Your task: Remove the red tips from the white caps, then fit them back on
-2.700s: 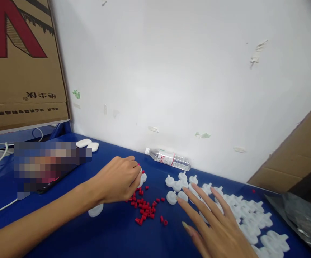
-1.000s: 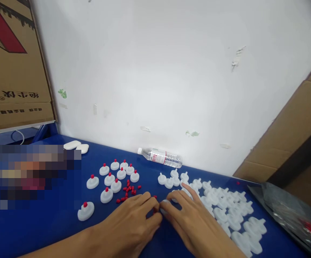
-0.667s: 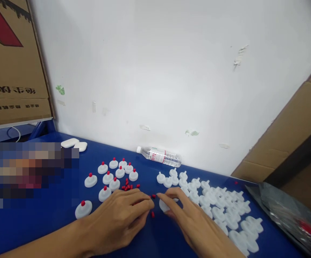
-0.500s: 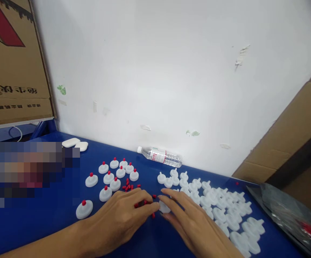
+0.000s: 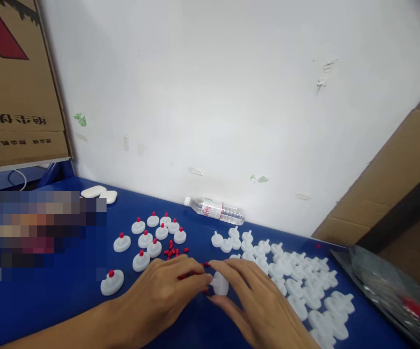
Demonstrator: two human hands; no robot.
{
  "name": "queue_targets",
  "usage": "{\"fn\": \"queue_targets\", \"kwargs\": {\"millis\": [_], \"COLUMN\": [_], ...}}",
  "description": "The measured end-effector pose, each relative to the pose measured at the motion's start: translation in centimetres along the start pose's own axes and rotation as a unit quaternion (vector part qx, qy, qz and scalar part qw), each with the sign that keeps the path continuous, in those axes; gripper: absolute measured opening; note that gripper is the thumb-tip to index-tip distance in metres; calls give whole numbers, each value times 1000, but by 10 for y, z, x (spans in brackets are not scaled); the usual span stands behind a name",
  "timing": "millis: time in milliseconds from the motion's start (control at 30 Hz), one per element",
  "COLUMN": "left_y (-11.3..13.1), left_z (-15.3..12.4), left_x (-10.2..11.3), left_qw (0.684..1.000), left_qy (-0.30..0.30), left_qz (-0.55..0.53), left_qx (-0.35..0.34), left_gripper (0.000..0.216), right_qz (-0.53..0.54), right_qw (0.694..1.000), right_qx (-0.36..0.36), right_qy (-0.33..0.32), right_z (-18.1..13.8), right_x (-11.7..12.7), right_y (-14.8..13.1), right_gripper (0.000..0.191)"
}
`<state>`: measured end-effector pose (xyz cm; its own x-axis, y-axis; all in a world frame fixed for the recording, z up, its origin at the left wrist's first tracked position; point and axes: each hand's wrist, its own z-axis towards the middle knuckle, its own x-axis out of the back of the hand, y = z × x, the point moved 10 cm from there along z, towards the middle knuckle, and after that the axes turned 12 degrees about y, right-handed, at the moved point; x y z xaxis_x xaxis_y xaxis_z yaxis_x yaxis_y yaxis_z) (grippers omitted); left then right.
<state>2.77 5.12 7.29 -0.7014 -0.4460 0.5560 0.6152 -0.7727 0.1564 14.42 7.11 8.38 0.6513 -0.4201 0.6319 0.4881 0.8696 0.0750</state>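
My right hand (image 5: pixel 260 303) pinches a white plastic disc part (image 5: pixel 220 284) just above the blue table (image 5: pixel 68 310). My left hand (image 5: pixel 166 293) meets it fingertip to fingertip, fingers pinched; a small red cap shows near its tips, but whether it holds one is unclear. Loose red caps (image 5: pixel 173 252) lie scattered behind my left hand. Several white parts with red caps fitted (image 5: pixel 145 239) stand to the left. A pile of uncapped white parts (image 5: pixel 297 283) spreads to the right.
A clear water bottle (image 5: pixel 215 211) lies by the white wall. White earbud cases (image 5: pixel 99 193) sit at the back left beside a blurred patch. A cardboard box (image 5: pixel 17 82) stands at far left, more cardboard (image 5: pixel 387 184) and a dark plastic bag (image 5: pixel 395 291) at right.
My left hand came back from the capped parts at the left to the middle. My right hand picked a white part from the pile, and both hands now meet around it.
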Motion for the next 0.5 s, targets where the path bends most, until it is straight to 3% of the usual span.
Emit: {"fn": "queue_targets", "kwargs": {"millis": [200, 500], "left_y": [-11, 2], "left_z": [-2, -1], "left_x": [-3, -2], "left_qw": [999, 1000], "left_qy": [11, -6], "left_qz": [14, -8], "left_qx": [35, 28], "left_gripper": [18, 27], "right_qz": [13, 28], "right_qw": [999, 995], "right_qx": [6, 37], "right_qy": [42, 90], "right_z": [-4, -11], "right_x": [7, 15], "right_y": [-12, -15], "right_gripper": [30, 26]}}
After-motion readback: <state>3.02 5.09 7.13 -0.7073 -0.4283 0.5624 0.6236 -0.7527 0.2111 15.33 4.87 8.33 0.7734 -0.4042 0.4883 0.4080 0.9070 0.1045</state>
